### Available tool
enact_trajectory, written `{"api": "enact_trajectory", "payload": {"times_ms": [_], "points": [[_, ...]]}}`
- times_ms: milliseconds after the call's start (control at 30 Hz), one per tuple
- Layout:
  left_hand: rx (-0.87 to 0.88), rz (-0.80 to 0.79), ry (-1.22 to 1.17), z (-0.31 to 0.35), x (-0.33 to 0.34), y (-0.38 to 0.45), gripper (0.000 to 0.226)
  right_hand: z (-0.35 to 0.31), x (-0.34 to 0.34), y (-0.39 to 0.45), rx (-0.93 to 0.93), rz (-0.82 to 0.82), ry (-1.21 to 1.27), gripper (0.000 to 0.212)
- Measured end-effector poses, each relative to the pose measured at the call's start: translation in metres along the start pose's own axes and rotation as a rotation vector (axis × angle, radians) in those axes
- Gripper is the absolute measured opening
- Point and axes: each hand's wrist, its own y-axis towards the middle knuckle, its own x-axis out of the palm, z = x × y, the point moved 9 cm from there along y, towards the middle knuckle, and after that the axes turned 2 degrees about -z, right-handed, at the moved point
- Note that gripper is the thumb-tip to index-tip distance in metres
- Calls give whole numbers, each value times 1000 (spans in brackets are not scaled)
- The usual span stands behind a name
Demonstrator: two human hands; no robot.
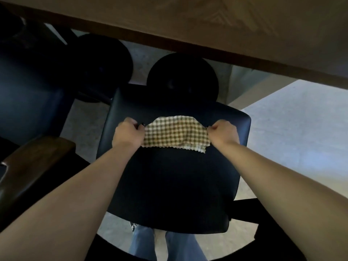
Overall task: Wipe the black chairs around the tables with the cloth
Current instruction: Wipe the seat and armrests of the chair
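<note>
Wiping the seat with the cloth stretched between both hands

The left hand (pixel 128 133) pinches the left edge of the beige-and-brown checked fabric cloth (pixel 176 133); the cloth lies flat across the far half of the black padded leatherette chair seat (pixel 169 185); the right hand (pixel 223 133) pinches its right edge. For an effective pass, keep the cloth taut and flat, apply even downward pressure, and draw both hands together toward the near edge so the strokes overlap. The wooden table (pixel 244 25) stands just beyond the chair.
</note>
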Motion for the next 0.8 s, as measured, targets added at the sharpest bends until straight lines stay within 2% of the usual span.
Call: {"api": "enact_trajectory", "payload": {"times_ms": [67, 133, 200, 233, 333, 400, 467, 533, 600, 667, 800], "points": [[-72, -62, -15, -3, 10, 11, 45, 16, 13, 9, 184, -39, 158, 29], [-154, -132, -52, -7, 20, 15, 65, 31, 28, 9, 362, -73, 380, 44], [-205, -194, -89, -7, 28, 14, 76, 34, 42, 5, 437, -101, 531, 51], [-208, -218, -91, -6, 32, 13, 73, 32, 47, 3, 444, -118, 564, 51], [-148, -302, -132, -2, 39, 10, 44, 26, 59, -4, 419, -165, 581, 50], [-106, -378, -190, -2, 42, 6, 32, 24, 66, -8, 400, -209, 607, 36], [-58, -378, -233, -1, 36, 4, 26, 23, 65, -9, 370, -217, 645, 23], [-34, -336, -365, -1, 24, 3, 16, 29, 54, -7, 341, -153, 724, 20], [-19, -323, -528, 0, 13, 3, 14, 31, 43, -6, 303, -118, 851, 19], [6, -333, -623, 4, 6, 1, 18, 24, 33, -8, 224, -138, 925, 7], [96, -308, -716, 20, -10, -6, 23, -4, -1, -18, -7, -53, 855, 24]]}}
